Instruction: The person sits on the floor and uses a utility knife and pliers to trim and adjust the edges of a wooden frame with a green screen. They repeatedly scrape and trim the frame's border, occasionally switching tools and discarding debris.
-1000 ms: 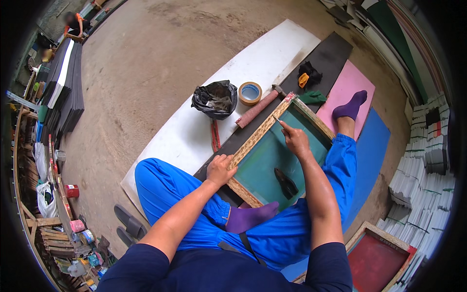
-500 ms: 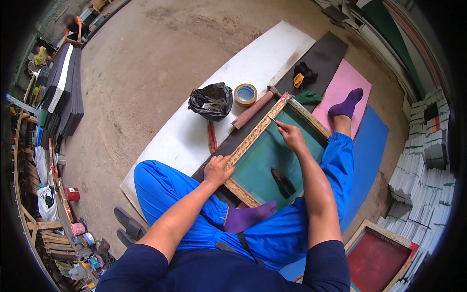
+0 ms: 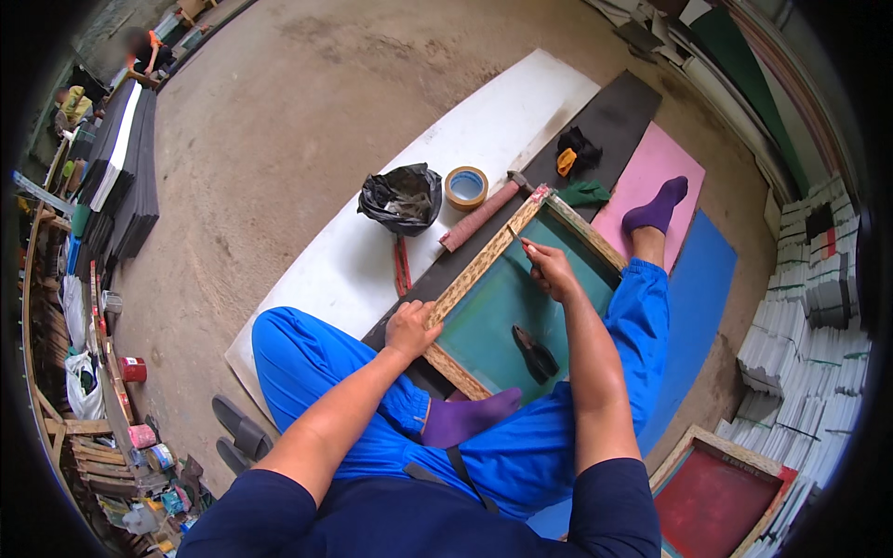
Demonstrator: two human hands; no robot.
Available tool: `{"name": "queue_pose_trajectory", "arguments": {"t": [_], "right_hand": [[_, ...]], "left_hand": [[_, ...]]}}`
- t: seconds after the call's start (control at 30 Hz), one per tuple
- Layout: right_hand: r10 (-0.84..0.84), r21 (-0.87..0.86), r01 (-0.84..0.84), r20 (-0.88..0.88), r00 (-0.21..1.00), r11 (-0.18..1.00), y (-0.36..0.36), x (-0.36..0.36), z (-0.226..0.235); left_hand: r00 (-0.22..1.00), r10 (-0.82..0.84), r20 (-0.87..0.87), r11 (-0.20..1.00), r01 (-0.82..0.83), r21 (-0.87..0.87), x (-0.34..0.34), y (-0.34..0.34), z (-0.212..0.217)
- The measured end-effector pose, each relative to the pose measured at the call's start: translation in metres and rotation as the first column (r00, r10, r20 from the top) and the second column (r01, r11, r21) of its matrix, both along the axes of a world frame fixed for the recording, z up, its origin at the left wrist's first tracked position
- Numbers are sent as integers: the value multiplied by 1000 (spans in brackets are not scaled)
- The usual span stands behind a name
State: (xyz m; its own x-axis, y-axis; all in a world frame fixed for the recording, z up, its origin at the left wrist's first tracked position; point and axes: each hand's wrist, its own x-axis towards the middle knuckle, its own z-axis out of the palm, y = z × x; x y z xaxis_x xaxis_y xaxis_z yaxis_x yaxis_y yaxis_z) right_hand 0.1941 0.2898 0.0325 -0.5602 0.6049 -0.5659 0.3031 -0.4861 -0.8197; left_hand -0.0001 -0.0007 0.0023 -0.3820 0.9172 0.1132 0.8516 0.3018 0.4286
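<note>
A wooden screen frame (image 3: 479, 265) with green mesh (image 3: 498, 312) lies across my lap and the floor boards. My left hand (image 3: 412, 327) grips the frame's near left rail. My right hand (image 3: 549, 267) holds a thin blade-like tool (image 3: 516, 237) with its tip against the inner edge of the far rail. A small dark tool (image 3: 535, 353) rests on the mesh below my right hand. I sit in blue trousers and purple socks.
A tape roll (image 3: 466, 187), a black plastic bag (image 3: 402, 198), a reddish rolled stick (image 3: 479, 221) and red-handled pliers (image 3: 402, 265) lie on the white board (image 3: 363, 270). Pink and blue mats lie to the right. A red-mesh frame (image 3: 721, 488) and stacked white slabs (image 3: 805, 316) stand at right.
My right hand has slid the tool a little along the far rail. My left hand keeps its hold on the frame. The view has shifted slightly.
</note>
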Motion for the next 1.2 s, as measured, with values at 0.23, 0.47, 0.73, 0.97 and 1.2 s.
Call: {"name": "queue_pose_trajectory", "arguments": {"t": [0.23,0.47,0.73,0.97,1.2], "right_hand": [[-49,827,-454,496,867,330,-7,-1,-28],[-123,-402,158,111,986,902,19,-19,-2],[-69,674,-348,509,858,652,-30,-8,15],[-157,715,-401,575,803,572,-46,-16,24],[-156,700,-428,605,781,572,-47,-19,31]], "left_hand": [[1000,11,6,1000,-11,-20,1,-2,-2],[1000,-5,5,1000,6,-18,0,-1,-1],[1000,-18,6,1000,18,4,2,2,-3],[999,-21,31,1000,20,12,1,3,-1],[999,-19,36,1000,19,16,0,1,-2]]}}
